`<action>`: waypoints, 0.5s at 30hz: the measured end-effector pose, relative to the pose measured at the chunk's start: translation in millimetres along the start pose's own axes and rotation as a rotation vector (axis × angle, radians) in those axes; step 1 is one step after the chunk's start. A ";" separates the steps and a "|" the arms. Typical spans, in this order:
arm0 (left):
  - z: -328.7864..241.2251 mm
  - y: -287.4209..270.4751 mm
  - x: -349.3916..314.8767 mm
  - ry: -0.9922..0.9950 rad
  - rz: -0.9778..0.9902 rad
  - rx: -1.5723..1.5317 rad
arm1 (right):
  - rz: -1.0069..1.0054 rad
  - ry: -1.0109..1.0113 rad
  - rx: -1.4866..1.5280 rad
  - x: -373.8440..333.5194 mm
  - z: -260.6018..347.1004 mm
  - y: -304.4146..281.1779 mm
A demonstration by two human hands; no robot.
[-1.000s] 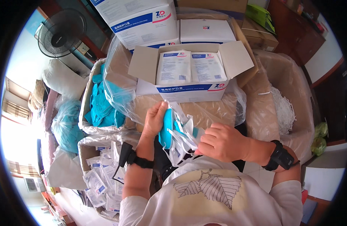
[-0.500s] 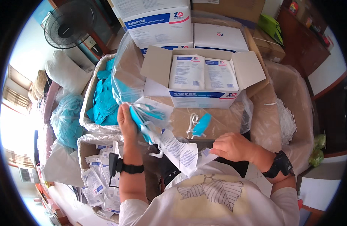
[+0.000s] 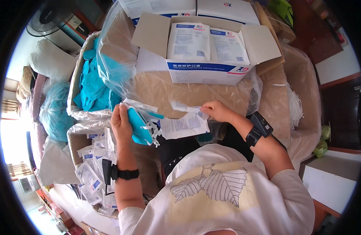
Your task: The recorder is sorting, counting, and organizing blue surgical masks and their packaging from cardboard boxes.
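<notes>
Obs., head view. I see the left hand with fingers pressed closed on the edge of a teal mask bundle; white straps dangle from the bundle's right side. White wrapper film lies along its top edge.

The right hand has thumb and fingers pinched on a white wrapper strip, whose far end is blurred. Between the hands, a printed white wrapper hangs above the lap; I cannot tell whether it is joined to the strip.

Beyond the hands, an open white-and-blue box, two packets side by side inside, sits on film-covered brown cardboard. To the left, one lined carton contains teal masks; a nearer one contains printed packets. At right, a larger carton contains white cords.
</notes>
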State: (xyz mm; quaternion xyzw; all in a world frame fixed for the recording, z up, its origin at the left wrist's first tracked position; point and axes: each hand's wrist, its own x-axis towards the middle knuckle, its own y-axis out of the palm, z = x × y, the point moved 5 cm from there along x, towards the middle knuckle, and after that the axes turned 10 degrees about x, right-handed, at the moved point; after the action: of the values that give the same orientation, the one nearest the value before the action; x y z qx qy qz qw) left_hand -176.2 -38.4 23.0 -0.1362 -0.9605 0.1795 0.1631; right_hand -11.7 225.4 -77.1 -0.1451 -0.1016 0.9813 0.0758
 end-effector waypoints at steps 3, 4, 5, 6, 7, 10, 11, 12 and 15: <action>2.6 -5.7 -2.1 -0.046 -0.035 -0.070 | 0.057 0.055 -0.092 -5.6 4.8 -2.9; 4.9 -8.9 -2.9 -0.076 -0.037 -0.076 | 0.095 0.057 -0.138 -5.2 6.2 -3.5; 5.1 -9.2 -5.3 -0.078 -0.037 -0.072 | 0.134 0.055 -0.184 -5.2 8.9 -3.2; 3.8 -9.1 -7.6 -0.071 -0.018 -0.066 | 0.138 0.052 -0.181 -7.9 13.3 -3.3; 1.7 -11.2 -10.1 -0.061 -0.008 -0.055 | 0.165 0.075 -0.222 -11.0 15.4 -0.4; -11.2 -12.6 -20.8 -0.072 -0.022 -0.022 | 0.251 -0.001 -0.238 -14.9 17.8 25.8; -14.0 -13.9 -23.7 -0.073 -0.014 -0.033 | 0.293 -0.074 -0.216 -15.9 22.5 38.3; -17.1 -17.7 -25.7 -0.061 -0.033 -0.032 | 0.343 -0.132 -0.167 -15.4 30.2 54.6; -19.1 -40.8 -35.9 -0.097 -0.041 -0.019 | 0.502 -0.240 -0.056 -12.8 66.3 105.7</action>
State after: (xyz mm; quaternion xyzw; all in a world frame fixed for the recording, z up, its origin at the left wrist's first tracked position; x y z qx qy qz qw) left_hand -144.9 -80.8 46.2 -0.1089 -0.9716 0.1735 0.1188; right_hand -32.1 109.0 -34.9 -0.0507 -0.0978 0.9763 -0.1863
